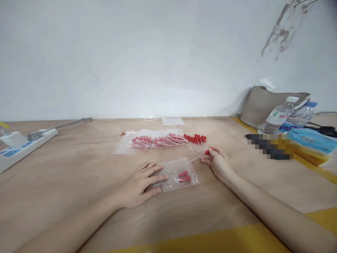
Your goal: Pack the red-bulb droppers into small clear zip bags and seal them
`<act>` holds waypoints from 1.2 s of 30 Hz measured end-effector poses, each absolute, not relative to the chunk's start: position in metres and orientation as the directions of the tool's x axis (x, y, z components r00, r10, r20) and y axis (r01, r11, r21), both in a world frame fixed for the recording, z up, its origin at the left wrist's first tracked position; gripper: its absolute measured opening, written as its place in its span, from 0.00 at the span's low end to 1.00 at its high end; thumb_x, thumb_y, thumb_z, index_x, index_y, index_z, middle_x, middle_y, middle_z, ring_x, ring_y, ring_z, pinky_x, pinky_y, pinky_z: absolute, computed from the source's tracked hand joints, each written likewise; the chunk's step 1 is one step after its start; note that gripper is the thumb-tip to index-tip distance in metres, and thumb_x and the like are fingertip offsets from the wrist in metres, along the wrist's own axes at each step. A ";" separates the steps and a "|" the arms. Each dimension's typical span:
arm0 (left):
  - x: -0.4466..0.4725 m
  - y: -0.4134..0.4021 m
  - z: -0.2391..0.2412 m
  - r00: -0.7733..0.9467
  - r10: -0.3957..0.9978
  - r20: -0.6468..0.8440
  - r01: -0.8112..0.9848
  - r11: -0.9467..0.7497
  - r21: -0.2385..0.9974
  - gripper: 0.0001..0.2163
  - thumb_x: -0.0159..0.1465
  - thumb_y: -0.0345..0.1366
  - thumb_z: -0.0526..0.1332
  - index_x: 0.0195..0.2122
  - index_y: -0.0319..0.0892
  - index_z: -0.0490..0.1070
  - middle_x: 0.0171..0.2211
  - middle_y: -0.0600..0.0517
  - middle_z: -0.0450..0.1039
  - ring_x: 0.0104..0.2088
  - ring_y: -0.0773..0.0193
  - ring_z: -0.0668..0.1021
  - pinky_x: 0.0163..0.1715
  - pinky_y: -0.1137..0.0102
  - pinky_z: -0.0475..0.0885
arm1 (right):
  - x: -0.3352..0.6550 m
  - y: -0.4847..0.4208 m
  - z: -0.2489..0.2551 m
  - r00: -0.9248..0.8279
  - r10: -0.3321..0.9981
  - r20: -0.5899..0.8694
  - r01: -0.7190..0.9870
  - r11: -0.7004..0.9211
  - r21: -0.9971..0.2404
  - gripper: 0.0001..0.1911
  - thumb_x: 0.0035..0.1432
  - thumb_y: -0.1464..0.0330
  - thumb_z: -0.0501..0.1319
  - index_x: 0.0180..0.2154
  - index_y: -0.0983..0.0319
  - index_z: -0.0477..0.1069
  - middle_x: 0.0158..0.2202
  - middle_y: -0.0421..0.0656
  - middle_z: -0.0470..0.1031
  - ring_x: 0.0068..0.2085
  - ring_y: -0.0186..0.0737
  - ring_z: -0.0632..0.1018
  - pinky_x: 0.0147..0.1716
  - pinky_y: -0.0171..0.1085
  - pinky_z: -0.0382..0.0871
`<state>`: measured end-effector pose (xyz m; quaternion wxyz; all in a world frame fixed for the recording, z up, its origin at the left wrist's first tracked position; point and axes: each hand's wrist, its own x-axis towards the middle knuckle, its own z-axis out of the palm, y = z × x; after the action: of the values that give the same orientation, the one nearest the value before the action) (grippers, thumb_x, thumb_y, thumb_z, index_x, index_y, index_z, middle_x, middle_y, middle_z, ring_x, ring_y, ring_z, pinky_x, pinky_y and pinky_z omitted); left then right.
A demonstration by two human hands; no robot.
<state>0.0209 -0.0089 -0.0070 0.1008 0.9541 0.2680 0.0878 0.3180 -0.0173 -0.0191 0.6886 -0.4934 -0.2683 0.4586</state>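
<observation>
My left hand (140, 183) lies flat with fingers spread on the left end of a small clear zip bag (177, 174), which holds two red-bulbed droppers. My right hand (218, 162) pinches the red bulb of a glass dropper (198, 156) whose thin tip points at the bag's open right edge. Just behind, a row of loose red-bulbed droppers (196, 140) lies on the wooden table (79, 168). Left of that row sits a line of filled zip bags (155, 140).
A flat stack of bags (172, 121) lies by the wall. A white power strip (23, 147) with a cable sits far left. At right are a grey pouch (263, 105), two water bottles (281, 116), a blue packet (313, 140) and a yellow strip (313, 158).
</observation>
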 end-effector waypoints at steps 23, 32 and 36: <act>0.022 -0.010 -0.007 0.833 0.541 0.117 0.501 -0.826 0.258 0.24 0.66 0.45 0.51 0.62 0.50 0.49 0.61 0.50 0.54 0.62 0.52 0.54 0.58 0.51 0.52 | 0.315 -0.036 -0.021 0.005 0.998 -0.061 0.146 -0.061 -0.987 0.14 0.42 0.64 0.66 0.30 0.63 0.65 0.19 0.34 0.66 0.20 0.27 0.67 0.19 0.29 0.60; 0.024 -0.008 -0.009 0.833 0.546 0.093 0.511 -0.822 0.250 0.24 0.66 0.46 0.51 0.62 0.50 0.49 0.62 0.51 0.51 0.62 0.52 0.52 0.59 0.51 0.50 | 0.308 -0.027 -0.031 -0.101 0.967 0.232 0.453 0.252 -0.855 0.12 0.45 0.61 0.63 0.30 0.63 0.75 0.29 0.41 0.68 0.28 0.33 0.68 0.29 0.34 0.63; 0.024 -0.009 -0.008 0.834 0.543 0.095 0.509 -0.824 0.248 0.24 0.66 0.45 0.51 0.61 0.50 0.49 0.61 0.50 0.53 0.62 0.52 0.53 0.59 0.50 0.51 | 0.304 -0.030 -0.026 -0.315 0.902 0.296 0.550 0.427 -0.717 0.12 0.55 0.65 0.56 0.29 0.61 0.76 0.29 0.42 0.69 0.33 0.36 0.70 0.35 0.36 0.64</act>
<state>0.0238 -0.0089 -0.0079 0.1068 0.9517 0.2764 0.0810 0.3036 -0.0299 -0.0260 0.3469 -0.4713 -0.7703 0.2533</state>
